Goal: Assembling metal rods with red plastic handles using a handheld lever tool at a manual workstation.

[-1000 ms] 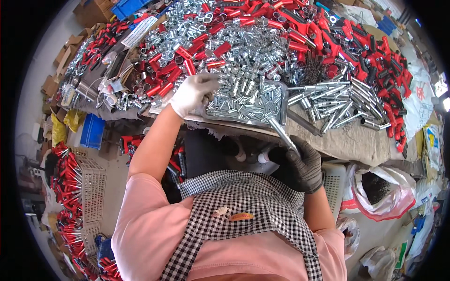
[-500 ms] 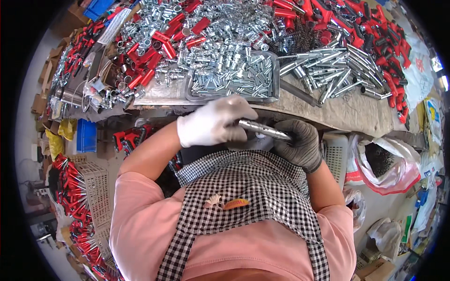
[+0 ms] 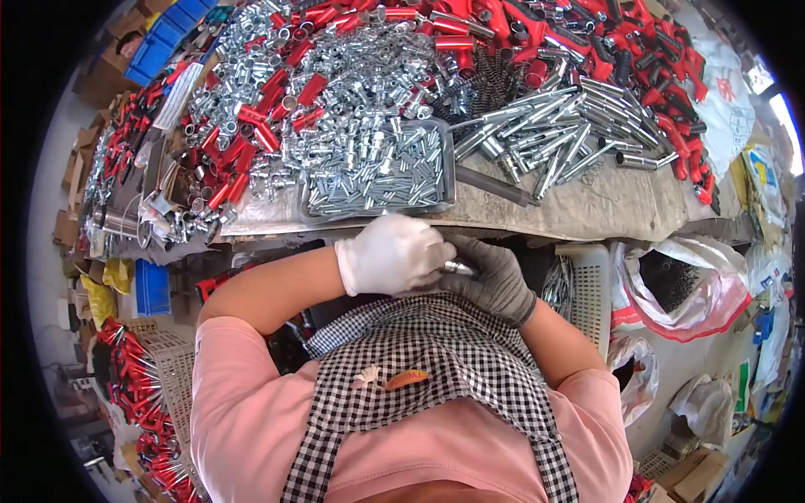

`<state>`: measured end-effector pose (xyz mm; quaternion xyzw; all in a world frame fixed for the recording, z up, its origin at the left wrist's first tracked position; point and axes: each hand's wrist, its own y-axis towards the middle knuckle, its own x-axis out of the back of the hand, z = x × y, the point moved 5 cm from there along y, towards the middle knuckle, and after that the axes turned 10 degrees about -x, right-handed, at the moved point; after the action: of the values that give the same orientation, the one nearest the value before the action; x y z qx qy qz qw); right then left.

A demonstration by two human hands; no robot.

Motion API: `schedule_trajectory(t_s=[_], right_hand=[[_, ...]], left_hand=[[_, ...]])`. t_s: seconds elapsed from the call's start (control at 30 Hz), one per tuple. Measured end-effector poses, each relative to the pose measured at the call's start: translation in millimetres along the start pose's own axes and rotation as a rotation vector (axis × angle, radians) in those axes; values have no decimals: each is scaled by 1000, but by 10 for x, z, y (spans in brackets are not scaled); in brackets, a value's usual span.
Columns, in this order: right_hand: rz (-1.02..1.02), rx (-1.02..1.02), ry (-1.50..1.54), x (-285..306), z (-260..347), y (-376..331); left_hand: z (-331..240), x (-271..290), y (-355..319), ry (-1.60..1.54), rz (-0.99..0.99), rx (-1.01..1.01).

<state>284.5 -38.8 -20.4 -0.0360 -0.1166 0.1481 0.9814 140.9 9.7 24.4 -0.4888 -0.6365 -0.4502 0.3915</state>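
My left hand point(image 3: 392, 256), in a white glove, is closed with its fingers curled at one end of a shiny metal tube point(image 3: 459, 268). My right hand point(image 3: 493, 283), in a grey glove, wraps round the same tube from the other side. The two hands meet just in front of the bench edge, above the checked apron, and cover most of the tube. Just beyond them, on the bench, a clear plastic tray point(image 3: 450, 180) holds many short metal pins point(image 3: 377, 180).
Heaped on the bench are metal fittings point(image 3: 369, 75), red sleeves point(image 3: 272, 92), long metal tubes point(image 3: 579, 126), dark springs point(image 3: 496, 80) and red-and-black handles point(image 3: 671, 126). A crate point(image 3: 594, 293) and an open sack point(image 3: 679, 289) stand at right; another crate point(image 3: 168, 369) stands at left.
Both hands have come together, and the tube that showed between them is now mostly covered. My left fingers have closed in on it. The whole view has shifted, with the bench lower in it.
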Motion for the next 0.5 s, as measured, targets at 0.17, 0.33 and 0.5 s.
schedule_trajectory(t_s=[0.17,0.33,0.5], right_hand=[[-348,-61,244,423,-292,-217],[-511,-145,363,685,-406,-405],[-543,-88,317,674,-454,-466]], left_hand=[[374,521,463,79,-286,104],[1008,198,958,243,51,559],[1393,-47,1115,264,-116,630]])
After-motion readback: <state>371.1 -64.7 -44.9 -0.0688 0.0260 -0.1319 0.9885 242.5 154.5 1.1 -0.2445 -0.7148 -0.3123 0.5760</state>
